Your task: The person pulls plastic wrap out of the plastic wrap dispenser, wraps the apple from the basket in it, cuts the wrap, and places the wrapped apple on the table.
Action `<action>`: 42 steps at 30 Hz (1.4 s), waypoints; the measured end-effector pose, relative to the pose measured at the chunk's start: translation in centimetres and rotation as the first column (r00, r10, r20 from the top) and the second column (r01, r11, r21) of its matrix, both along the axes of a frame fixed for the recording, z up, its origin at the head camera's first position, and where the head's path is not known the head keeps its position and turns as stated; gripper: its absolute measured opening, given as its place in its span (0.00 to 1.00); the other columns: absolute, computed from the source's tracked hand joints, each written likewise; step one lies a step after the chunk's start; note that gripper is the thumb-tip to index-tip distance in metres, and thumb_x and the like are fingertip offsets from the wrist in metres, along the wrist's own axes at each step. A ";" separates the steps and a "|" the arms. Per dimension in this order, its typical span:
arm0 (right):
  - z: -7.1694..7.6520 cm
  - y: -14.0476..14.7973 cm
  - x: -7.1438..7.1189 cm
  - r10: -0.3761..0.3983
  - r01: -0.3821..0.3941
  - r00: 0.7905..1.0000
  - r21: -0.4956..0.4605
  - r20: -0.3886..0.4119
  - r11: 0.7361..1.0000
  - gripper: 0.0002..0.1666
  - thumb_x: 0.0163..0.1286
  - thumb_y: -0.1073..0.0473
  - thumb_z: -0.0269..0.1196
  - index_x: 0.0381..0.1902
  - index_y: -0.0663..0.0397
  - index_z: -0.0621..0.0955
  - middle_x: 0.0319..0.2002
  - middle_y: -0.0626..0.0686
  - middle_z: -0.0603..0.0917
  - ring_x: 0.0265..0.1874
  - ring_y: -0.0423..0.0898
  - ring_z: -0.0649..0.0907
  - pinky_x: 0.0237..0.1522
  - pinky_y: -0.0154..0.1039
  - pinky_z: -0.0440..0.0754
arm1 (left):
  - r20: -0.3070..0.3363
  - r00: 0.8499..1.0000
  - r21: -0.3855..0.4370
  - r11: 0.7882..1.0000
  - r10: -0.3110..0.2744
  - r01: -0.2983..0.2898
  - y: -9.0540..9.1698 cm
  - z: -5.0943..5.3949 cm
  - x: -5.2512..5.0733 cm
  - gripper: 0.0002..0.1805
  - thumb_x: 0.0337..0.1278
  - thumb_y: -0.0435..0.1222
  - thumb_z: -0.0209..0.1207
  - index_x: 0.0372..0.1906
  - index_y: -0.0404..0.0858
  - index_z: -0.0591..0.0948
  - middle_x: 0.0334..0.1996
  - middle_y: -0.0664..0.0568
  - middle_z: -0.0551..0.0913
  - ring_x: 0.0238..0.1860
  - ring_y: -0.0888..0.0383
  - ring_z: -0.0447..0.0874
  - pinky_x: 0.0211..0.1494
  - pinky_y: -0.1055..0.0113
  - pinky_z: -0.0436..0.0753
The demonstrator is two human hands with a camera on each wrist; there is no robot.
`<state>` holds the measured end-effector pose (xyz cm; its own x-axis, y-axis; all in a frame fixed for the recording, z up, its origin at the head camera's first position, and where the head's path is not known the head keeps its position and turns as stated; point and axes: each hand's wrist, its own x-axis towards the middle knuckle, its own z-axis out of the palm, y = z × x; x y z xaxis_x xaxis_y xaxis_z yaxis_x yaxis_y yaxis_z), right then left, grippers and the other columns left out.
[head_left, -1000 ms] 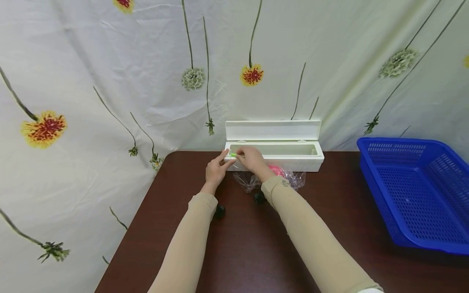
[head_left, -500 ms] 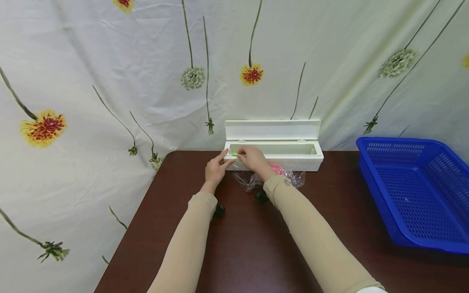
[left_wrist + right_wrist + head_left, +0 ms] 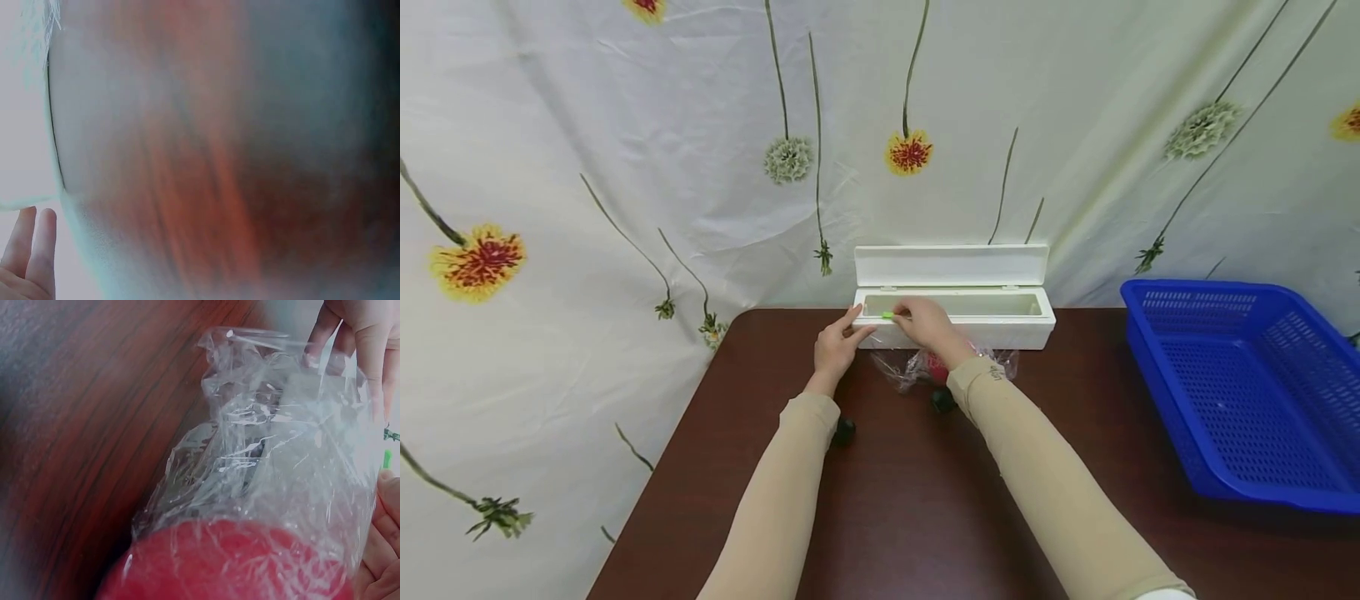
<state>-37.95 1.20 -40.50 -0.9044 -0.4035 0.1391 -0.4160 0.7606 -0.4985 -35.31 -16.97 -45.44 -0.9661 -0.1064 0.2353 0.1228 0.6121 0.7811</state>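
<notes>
A long white cling film dispenser stands at the table's back edge, its lid raised. At its left front corner, my left hand holds the box between thumb and fingers. My right hand pinches a small bright-green slide cutter on the front rim. Clear film hangs down the front, crumpled round a red rounded thing, partly under my right forearm; its kind cannot be told. Two left fingers show against the white box in the left wrist view, which is mostly blurred.
A blue perforated plastic basket sits at the right of the dark brown table. Behind the table hangs a white flower-patterned cloth. Dark rounded things show beneath both wrists.
My right hand has moved slightly right along the dispenser's front rim with the green slide cutter. My left hand stays at the corner. The head view has shifted a little.
</notes>
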 end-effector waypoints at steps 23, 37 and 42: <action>-0.3 1.2 -0.1 0.014 -0.014 1.000 -0.025 -0.001 1.000 0.14 0.69 0.56 0.58 0.48 0.57 0.80 0.46 0.54 0.83 0.47 0.50 0.80 0.53 0.44 0.75 | 0.015 1.000 -0.002 1.000 -0.014 0.014 0.0 -0.3 -0.1 0.33 0.53 0.54 0.61 0.65 0.52 0.70 0.66 0.53 0.67 0.52 0.51 0.79 0.53 0.55 0.76; -0.4 2.0 -0.1 0.014 -0.015 1.000 -0.040 -0.021 0.999 0.14 0.70 0.55 0.58 0.47 0.57 0.81 0.44 0.54 0.83 0.45 0.50 0.80 0.51 0.45 0.75 | 0.024 1.000 0.006 1.000 -0.003 0.003 0.0 -0.1 -0.1 0.33 0.53 0.54 0.62 0.65 0.53 0.70 0.66 0.53 0.67 0.53 0.51 0.79 0.53 0.54 0.76; -0.4 2.2 -0.2 0.019 -0.020 1.000 -0.048 -0.023 0.999 0.14 0.69 0.56 0.58 0.47 0.58 0.81 0.45 0.55 0.83 0.46 0.50 0.80 0.52 0.44 0.75 | 0.026 1.000 0.017 1.000 -0.007 0.006 -0.1 -0.1 0.0 0.33 0.52 0.54 0.62 0.65 0.54 0.71 0.66 0.53 0.67 0.53 0.51 0.79 0.54 0.54 0.75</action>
<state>-38.18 3.44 -40.94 -0.8927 -0.4136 0.1792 -0.4424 0.7276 -0.5243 -35.33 -17.06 -45.49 -0.9725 -0.1037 0.2084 0.1066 0.5978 0.7946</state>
